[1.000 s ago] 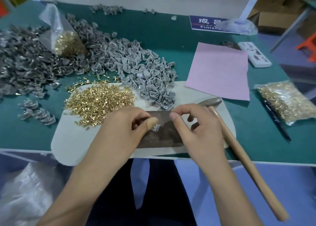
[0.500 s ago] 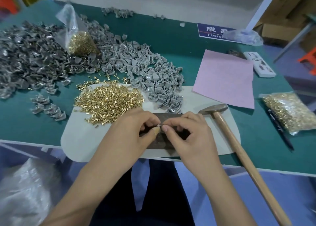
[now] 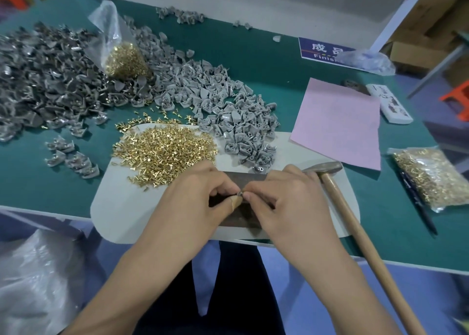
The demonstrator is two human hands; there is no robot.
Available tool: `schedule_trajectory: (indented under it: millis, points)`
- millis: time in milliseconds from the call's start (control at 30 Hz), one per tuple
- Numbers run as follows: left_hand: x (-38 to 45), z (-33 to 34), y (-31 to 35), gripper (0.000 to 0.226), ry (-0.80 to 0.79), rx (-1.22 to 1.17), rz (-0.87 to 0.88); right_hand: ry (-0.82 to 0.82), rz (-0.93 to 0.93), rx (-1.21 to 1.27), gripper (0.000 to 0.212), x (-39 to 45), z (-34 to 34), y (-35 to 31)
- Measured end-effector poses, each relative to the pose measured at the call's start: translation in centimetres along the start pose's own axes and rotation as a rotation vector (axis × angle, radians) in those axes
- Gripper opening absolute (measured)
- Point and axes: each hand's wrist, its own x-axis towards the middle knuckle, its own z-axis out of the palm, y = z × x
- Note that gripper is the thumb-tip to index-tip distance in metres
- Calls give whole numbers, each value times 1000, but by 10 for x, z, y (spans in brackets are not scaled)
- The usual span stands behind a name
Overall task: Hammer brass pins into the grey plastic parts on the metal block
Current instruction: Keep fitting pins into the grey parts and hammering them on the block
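Since a second ago, both hands have closed together over the metal block (image 3: 237,180). The left hand (image 3: 200,202) and right hand (image 3: 286,202) pinch one small grey plastic part (image 3: 239,194) between fingertips; it is mostly hidden. The hammer (image 3: 355,223) lies ungripped beside the right hand, its handle cut off.

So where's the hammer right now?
In the head view, the hammer lies on the right, untouched: its metal head rests on the white mat beside the right hand, its handle pointing toward the person.
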Motion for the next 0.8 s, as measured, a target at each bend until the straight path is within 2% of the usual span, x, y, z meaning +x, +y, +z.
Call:
schedule_trajectory:
  millis: [67,167,300,467,700,800]
  points:
    - [0,0,-1,18,-1,3,6,19,-42,-137,20,2,-1,-7]
    - [0,0,-1,19,3,-2,15,15,-60,-193,23,2,-1,-9]
    - [1,-1,-2,15,-1,-10,26,-72,21,-7,14,4,1,2]
    - [0,-1,-5,13,6,-19,37,-40,41,199,13,3,8,12]
    - [-4,-2,0,5,24,120,122,-16,19,125,13,0,13,13]
    - [-4,-2,1,2,45,124,124,91,108,256,8,-8,11,20]
